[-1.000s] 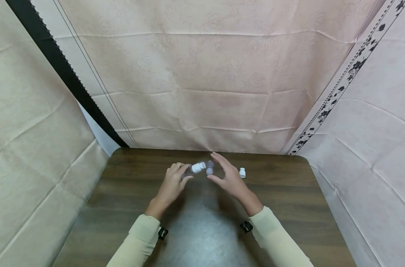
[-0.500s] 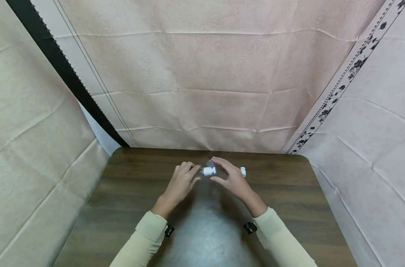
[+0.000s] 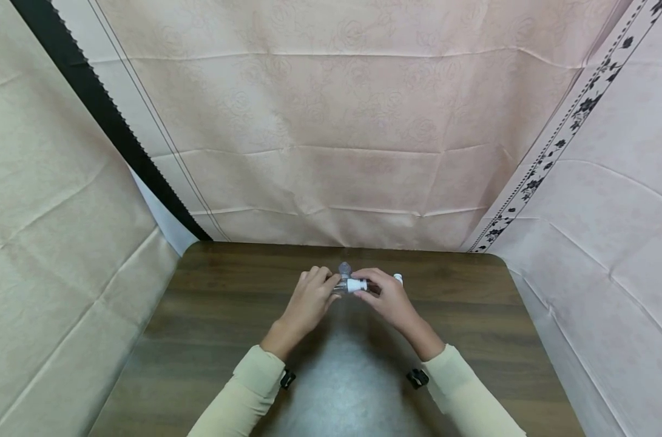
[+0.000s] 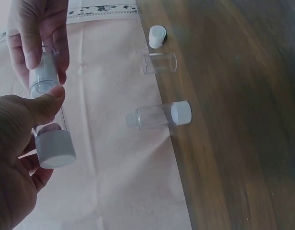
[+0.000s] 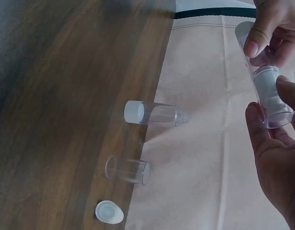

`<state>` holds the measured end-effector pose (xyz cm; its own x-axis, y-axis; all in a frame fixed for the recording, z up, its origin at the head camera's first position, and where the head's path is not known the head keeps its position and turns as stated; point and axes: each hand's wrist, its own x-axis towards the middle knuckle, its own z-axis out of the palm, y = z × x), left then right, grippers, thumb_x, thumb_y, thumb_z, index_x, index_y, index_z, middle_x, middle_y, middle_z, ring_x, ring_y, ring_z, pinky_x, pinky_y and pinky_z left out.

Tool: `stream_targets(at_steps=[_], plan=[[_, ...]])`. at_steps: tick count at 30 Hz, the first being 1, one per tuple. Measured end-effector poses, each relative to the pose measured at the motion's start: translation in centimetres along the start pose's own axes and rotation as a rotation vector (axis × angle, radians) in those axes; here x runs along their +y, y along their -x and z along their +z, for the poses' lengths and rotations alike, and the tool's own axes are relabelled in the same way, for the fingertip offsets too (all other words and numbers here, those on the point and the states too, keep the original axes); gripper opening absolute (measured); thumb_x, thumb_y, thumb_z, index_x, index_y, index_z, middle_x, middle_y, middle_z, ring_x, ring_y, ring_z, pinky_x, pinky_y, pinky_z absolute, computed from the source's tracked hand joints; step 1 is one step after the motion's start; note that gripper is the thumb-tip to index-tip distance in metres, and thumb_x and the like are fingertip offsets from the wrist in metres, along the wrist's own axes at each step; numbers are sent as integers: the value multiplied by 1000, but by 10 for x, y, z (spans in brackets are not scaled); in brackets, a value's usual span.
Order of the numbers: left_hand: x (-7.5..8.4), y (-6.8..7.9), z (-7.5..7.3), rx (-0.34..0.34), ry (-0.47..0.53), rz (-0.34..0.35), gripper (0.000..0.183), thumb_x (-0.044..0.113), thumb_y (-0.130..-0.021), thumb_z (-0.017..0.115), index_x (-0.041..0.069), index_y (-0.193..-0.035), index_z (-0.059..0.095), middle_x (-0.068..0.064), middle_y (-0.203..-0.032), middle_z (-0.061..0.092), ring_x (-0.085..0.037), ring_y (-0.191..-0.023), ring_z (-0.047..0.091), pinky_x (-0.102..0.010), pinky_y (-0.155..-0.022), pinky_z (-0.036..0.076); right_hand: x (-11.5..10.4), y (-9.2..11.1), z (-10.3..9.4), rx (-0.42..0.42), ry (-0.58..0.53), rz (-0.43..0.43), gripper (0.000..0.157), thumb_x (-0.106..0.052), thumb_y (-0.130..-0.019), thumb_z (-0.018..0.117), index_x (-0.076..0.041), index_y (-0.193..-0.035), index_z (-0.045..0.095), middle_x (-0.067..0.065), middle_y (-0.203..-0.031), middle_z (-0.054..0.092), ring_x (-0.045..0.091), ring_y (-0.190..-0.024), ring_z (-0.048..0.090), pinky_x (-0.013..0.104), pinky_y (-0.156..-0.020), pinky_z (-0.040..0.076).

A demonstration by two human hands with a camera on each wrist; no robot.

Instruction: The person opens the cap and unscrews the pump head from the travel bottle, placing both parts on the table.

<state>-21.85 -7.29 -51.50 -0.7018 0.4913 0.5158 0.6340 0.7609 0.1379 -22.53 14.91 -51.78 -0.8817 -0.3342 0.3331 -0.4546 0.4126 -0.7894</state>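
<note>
In both wrist views a clear bottle (image 4: 55,147) with a white base lies sideways between my hands. My left hand (image 3: 307,297) holds its body near the base, thumb across the clear wall. At its other end is a white pump top (image 5: 268,88) inside a clear sleeve-like cap. My right hand (image 3: 392,300) pinches this capped end between thumb and fingers. A second clear bottle (image 5: 154,113) with a white base stands on the table, its narrow neck bare. Beside it stand a clear open cylinder cap (image 4: 159,63) and a small white pump top (image 5: 109,212).
The brown wooden table (image 3: 210,340) ends just beyond the hands, where a pale pink cloth (image 3: 331,152) hangs behind. Pale cloths also hang on the left and right sides.
My left hand has carried the bottle rightward, turning it level. My right hand, spread apart from it a second ago, now has its fingers on the bottle's white-topped end.
</note>
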Motion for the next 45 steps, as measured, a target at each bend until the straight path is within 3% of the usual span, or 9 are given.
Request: stream_targets(at_steps=[6,13,23,30,38,45], plan=[[9,-2,2,-19,-18,7,42,23,-84,86,7,-122,74,-5,-102,62,-20,-89,54,-34,-76,43,3,9,-4,21,-11,15,30,-10,-91,78,-13,-120,73,5,-120,71,21,-105,71,30,-84,61],[20,-6,4,-23,-32,27,40,26,-86,85,9,-120,74,-4,-107,65,-19,-90,55,-32,-76,44,7,17,-10,38,-29,16,33,-8,-89,79,-6,-121,72,7,-121,72,25,-109,71,33,-86,61],[27,-10,13,-33,-91,45,47,32,-86,85,9,-125,72,-4,-108,68,-18,-88,58,-30,-73,46,10,27,-16,98,-33,32,30,-9,-88,81,-13,-117,75,8,-124,73,25,-111,70,35,-84,61],[31,-11,18,3,-159,79,50,34,-85,86,8,-126,72,-4,-109,70,-18,-93,62,-31,-75,49,13,30,-17,131,-17,32,33,0,-86,80,-4,-117,73,15,-121,73,29,-108,70,38,-82,62],[38,-12,23,53,-175,100,44,24,-84,88,7,-122,73,-5,-107,74,-19,-97,68,-30,-76,53,-22,35,-28,136,2,23,29,5,-86,79,3,-114,72,19,-114,73,30,-101,71,37,-80,62],[41,-10,25,82,-174,98,41,26,-84,88,9,-118,74,-3,-106,76,-16,-93,69,-28,-71,52,-23,39,-29,140,-5,26,30,5,-86,79,2,-115,73,18,-115,74,30,-102,71,40,-81,62]])
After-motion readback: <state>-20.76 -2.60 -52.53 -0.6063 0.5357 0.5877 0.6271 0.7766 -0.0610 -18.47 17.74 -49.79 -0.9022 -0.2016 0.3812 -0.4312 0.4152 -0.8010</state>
